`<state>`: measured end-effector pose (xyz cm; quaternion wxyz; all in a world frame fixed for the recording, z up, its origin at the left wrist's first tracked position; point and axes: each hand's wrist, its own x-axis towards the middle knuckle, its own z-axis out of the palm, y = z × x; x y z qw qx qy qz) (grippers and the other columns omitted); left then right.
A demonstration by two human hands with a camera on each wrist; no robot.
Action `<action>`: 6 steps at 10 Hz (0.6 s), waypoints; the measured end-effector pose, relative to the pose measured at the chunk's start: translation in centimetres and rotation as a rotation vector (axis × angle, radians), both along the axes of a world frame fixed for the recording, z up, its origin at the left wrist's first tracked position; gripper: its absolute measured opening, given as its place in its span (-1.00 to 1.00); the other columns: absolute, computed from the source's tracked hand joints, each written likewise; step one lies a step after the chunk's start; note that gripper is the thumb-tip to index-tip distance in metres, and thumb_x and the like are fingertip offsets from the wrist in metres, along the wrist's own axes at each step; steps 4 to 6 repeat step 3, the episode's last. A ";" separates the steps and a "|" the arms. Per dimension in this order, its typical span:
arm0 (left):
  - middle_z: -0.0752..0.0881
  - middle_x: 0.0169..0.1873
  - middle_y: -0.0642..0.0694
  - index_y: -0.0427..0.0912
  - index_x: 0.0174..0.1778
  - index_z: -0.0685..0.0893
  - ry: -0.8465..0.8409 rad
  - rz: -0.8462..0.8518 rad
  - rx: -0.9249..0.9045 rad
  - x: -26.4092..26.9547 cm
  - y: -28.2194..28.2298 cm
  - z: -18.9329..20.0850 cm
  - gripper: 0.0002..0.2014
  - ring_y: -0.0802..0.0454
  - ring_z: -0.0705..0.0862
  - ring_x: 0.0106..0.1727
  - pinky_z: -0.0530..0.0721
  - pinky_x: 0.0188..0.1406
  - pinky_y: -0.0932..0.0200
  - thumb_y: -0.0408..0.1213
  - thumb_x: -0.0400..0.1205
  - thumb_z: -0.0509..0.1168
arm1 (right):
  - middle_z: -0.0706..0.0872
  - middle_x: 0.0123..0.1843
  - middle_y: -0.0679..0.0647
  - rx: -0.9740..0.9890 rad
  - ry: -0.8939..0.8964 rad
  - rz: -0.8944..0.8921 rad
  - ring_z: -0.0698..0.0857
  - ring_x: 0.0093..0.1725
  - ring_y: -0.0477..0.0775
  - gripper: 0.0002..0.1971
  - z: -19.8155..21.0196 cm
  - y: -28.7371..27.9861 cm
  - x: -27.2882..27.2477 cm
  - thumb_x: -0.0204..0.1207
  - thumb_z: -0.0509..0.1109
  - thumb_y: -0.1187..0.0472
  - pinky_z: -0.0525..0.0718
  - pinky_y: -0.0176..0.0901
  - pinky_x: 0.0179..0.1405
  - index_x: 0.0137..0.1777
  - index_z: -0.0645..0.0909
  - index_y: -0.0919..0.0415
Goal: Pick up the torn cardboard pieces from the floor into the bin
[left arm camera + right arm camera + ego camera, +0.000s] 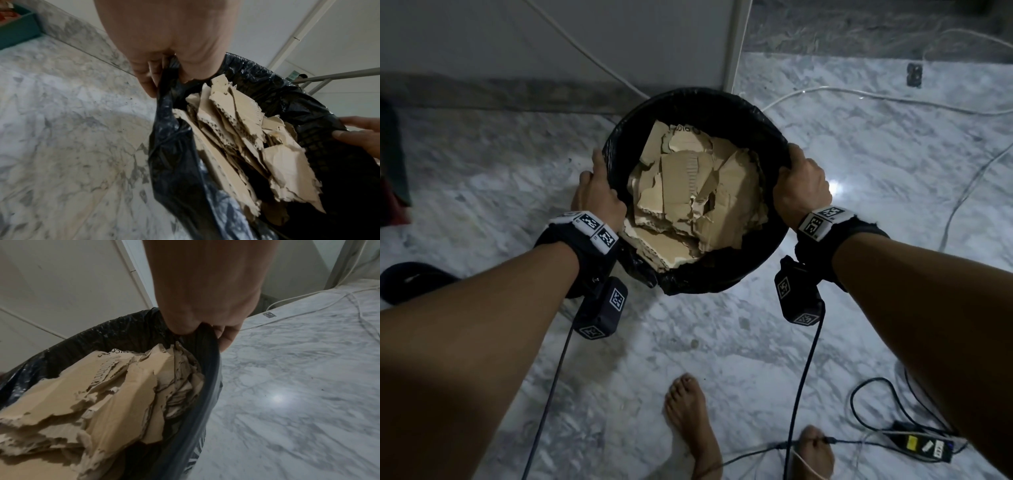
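Your left hand [595, 192] grips the left rim of the bin [688, 102], fingers curled over the black liner [174, 146] (the left wrist view shows the plastic bunched between thumb and fingers). Your right hand [803, 186] grips the right rim the same way, its fingers closed round a fold of the liner. The bin sits between your hands, over the marble floor [722, 342]; you cannot tell from these views whether it rests on the floor or hangs just above it. The torn cardboard pieces [688, 192] lie inside it, piled in overlapping layers up near the rim, ragged corrugated edges showing, one far piece bearing some print. The wall [551, 41] runs just beyond the bin's far side. White cables [893, 99] trail across the floor on the far right. Your bare feet [688, 421] stand near you, with a power strip [921, 445] and dark cords at the near right. A dark object [410, 279] lies on the floor at the left.
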<state>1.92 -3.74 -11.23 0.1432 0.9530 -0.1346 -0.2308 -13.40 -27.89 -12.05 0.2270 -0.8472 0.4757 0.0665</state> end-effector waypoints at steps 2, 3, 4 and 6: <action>0.27 0.51 -0.38 -0.13 0.68 -0.02 -0.011 0.020 0.024 -1.1 -0.7 3.0 -0.30 -0.37 0.35 0.46 0.42 0.36 -0.17 -0.33 0.65 0.15 | 0.44 0.33 0.27 -0.028 0.020 0.065 0.51 0.28 0.38 -0.60 3.9 0.6 0.6 0.63 0.11 0.11 0.41 0.08 -0.18 0.45 0.34 0.11; 0.26 0.52 -0.37 -0.18 0.66 0.04 -0.029 0.036 -0.039 -1.2 -1.5 6.8 -0.34 -0.36 0.33 0.49 0.41 0.38 -0.18 -0.30 0.65 0.16 | 0.41 0.39 0.25 -0.005 -0.028 0.075 0.48 0.33 0.37 -0.58 7.9 0.3 1.1 0.65 0.10 0.08 0.46 0.12 -0.10 0.48 0.34 0.12; 0.26 0.52 -0.37 -0.18 0.66 0.04 -0.029 0.036 -0.039 -1.2 -1.5 6.8 -0.34 -0.36 0.33 0.49 0.41 0.38 -0.18 -0.30 0.65 0.16 | 0.41 0.39 0.25 -0.005 -0.028 0.075 0.48 0.33 0.37 -0.58 7.9 0.3 1.1 0.65 0.10 0.08 0.46 0.12 -0.10 0.48 0.34 0.12; 0.26 0.52 -0.37 -0.18 0.66 0.04 -0.029 0.036 -0.039 -1.2 -1.5 6.8 -0.34 -0.36 0.33 0.49 0.41 0.38 -0.18 -0.30 0.65 0.16 | 0.41 0.39 0.25 -0.005 -0.028 0.075 0.48 0.33 0.37 -0.58 7.9 0.3 1.1 0.65 0.10 0.08 0.46 0.12 -0.10 0.48 0.34 0.12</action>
